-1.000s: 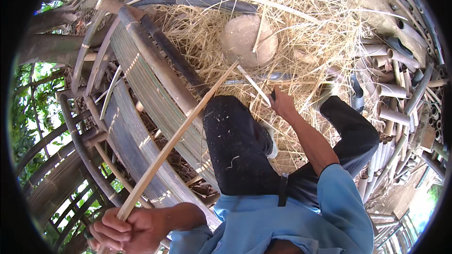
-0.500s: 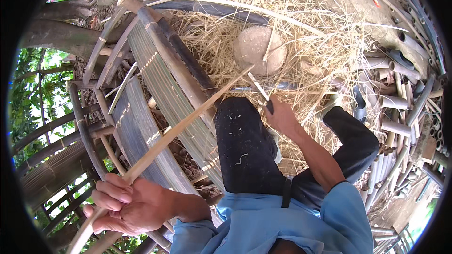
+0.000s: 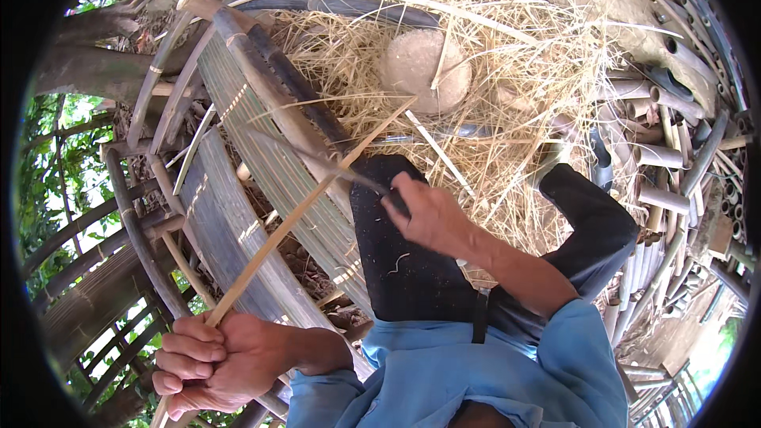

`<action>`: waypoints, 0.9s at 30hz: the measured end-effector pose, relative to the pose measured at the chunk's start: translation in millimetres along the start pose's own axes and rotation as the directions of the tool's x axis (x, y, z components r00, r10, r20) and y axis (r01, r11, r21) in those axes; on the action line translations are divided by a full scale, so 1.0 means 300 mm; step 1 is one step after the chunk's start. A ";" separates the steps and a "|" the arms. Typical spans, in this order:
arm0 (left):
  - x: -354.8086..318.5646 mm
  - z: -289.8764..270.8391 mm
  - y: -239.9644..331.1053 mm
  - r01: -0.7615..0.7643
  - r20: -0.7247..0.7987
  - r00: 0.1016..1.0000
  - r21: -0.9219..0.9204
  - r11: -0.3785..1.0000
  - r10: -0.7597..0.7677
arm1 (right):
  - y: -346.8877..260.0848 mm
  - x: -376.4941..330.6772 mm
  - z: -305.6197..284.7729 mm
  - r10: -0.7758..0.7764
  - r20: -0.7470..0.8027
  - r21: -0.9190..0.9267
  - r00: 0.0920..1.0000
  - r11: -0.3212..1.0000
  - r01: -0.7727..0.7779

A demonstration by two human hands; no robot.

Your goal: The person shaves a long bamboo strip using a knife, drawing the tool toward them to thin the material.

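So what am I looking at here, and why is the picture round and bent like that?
This comes from a wide fisheye camera worn on a person's head, looking down, so straight edges curve near the rim. No machine: these are the person's own two hands. The left hand grips one end of a long thin pale bamboo strip. The right hand holds a dark-bladed knife against that strip. Below are knees in dark trousers, and a blue shirt. Around lie dry yellow straw shavings, a round pale stone-like block and grey bamboo poles.
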State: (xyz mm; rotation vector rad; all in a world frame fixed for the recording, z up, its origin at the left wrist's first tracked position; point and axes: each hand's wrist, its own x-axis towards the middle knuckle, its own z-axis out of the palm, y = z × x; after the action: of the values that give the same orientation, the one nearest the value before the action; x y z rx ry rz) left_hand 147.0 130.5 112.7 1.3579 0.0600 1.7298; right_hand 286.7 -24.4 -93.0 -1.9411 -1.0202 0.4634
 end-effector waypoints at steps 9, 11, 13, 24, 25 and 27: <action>0.048 0.000 -0.022 -0.001 -0.062 0.998 0.071 0.998 0.006 | 0.688 -0.081 0.029 0.448 0.027 -0.216 0.894 0.875 -0.432; 0.064 0.000 -0.032 -0.002 -0.072 0.997 0.075 0.997 0.007 | 0.709 -0.089 0.039 0.462 0.023 -0.268 0.886 0.857 -0.440; 0.068 -0.019 -0.023 -0.013 -0.088 0.996 0.148 0.989 0.026 | 0.668 -0.087 0.078 0.402 0.040 -0.210 0.915 0.898 -0.386; -0.034 0.063 -0.208 0.168 -0.018 0.986 0.114 0.979 -0.167 | 0.714 -0.094 0.019 0.549 -0.038 -0.157 0.835 0.822 -0.547; -0.009 0.034 -0.177 0.206 0.078 0.975 0.015 0.978 -0.207 | 0.679 -0.067 0.016 0.522 -0.049 -0.147 0.851 0.840 -0.523; 0.019 0.031 -0.158 0.209 0.183 0.964 -0.076 0.975 -0.193 | 0.641 -0.073 -0.020 0.467 -0.056 -0.150 0.882 0.870 -0.470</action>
State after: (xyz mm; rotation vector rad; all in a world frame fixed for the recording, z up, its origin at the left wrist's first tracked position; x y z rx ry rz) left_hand 183.5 157.8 95.5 1.3787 0.0169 1.4228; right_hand 369.2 -99.8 -251.0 -2.3421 -0.5745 0.6462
